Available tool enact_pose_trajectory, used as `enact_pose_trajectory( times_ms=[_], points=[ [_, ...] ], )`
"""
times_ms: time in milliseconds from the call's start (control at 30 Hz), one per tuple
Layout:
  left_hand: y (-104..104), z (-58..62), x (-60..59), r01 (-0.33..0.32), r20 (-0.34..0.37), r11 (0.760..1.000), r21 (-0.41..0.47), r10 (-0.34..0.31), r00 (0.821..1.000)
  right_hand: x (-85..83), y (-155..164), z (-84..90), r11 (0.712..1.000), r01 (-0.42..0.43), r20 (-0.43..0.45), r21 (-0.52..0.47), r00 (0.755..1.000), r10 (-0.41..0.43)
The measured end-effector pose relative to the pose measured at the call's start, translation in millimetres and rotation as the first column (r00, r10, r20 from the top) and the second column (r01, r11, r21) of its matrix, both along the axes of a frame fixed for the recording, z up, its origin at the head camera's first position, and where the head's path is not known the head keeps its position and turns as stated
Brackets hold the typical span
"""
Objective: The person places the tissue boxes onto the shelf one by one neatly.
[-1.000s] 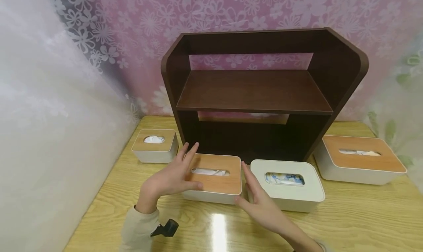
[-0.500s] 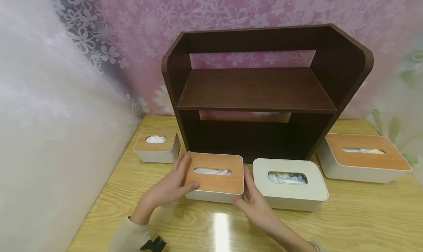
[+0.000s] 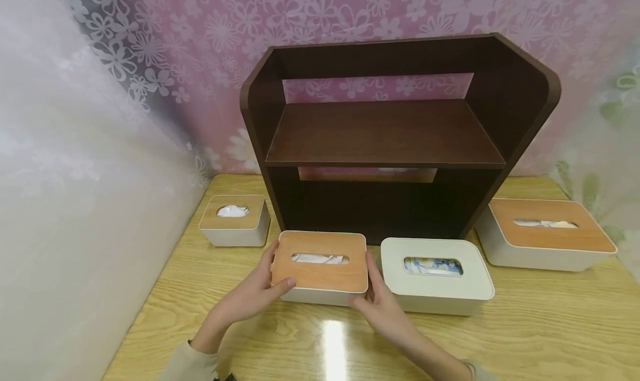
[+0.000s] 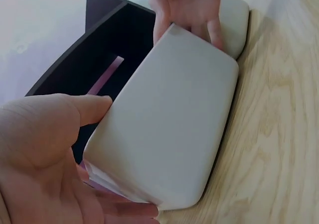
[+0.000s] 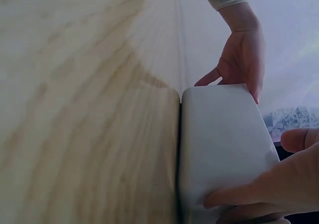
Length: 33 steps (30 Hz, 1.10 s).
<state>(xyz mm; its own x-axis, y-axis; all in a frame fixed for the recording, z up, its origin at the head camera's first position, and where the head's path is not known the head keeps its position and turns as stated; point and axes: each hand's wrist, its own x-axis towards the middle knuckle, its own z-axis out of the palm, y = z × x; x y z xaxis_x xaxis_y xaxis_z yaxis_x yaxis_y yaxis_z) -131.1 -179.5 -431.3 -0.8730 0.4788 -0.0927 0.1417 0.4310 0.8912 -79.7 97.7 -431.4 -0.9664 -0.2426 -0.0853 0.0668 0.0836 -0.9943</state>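
A white tissue box (image 3: 320,275) with an orange wood-look lid stands before the dark brown shelf, white tissue showing in its slot. At its left end, my left hand (image 3: 250,292) grips it, thumb over the lid's edge and fingers around the side. My right hand (image 3: 385,309) holds the opposite end, fingers along the side and thumb at the front corner. The left wrist view has the box's pale wall (image 4: 164,124) between both hands. In the right wrist view, a thin dark gap runs between the box (image 5: 219,139) and the tabletop; the left hand (image 5: 244,57) is at its far end.
A two-tier brown shelf (image 3: 385,134) rises behind. Close on the right stands an all-white tissue box (image 3: 435,292) with blue-patterned contents. A large wood-lidded box (image 3: 550,236) is farther right, and a small one (image 3: 235,220) at left. White sheeting (image 3: 85,203) borders the left.
The left hand has come down from above the lid to grip the box's left end. My right hand has closed in on the right end. The lid's left edge now sits slightly farther left.
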Motion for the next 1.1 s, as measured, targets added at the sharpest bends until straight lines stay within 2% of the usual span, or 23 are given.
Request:
enact_pose_trajectory(
  times_ms=[167,333,600,833,1000,1100],
  points=[
    [2,-0.9,2.0,-0.033,0.035,0.999,0.041,0.031,0.999,1.0,-3,-3.6,1.0,0.018,-0.012,-0.008,1.0,-0.018],
    [5,-1.2,3.7,-0.059,0.02,0.997,0.045,0.059,0.998,1.0,-3,-3.0,0.999,0.036,-0.02,-0.014,0.999,-0.036],
    [9,1.4,2.2,-0.062,-0.011,0.998,0.023,0.062,0.998,-4.6,-1,2.4,0.998,0.056,-0.008,0.006,0.998,-0.056],
    [13,4.5,-16.6,-0.071,-0.076,0.996,0.06,0.075,0.994,-18.6,-5,12.4,0.995,0.094,-0.02,0.032,0.995,-0.094],
    [14,1.6,-29.3,-0.069,-0.083,0.996,0.061,0.074,0.994,-30.0,-8,14.1,0.984,0.13,0.005,0.119,0.991,-0.131],
    [15,0.0,-35.0,-0.08,-0.077,0.995,0.054,0.084,0.994,-36.9,-8,14.7,0.985,0.132,0.0,0.114,0.991,-0.132]
  ],
)
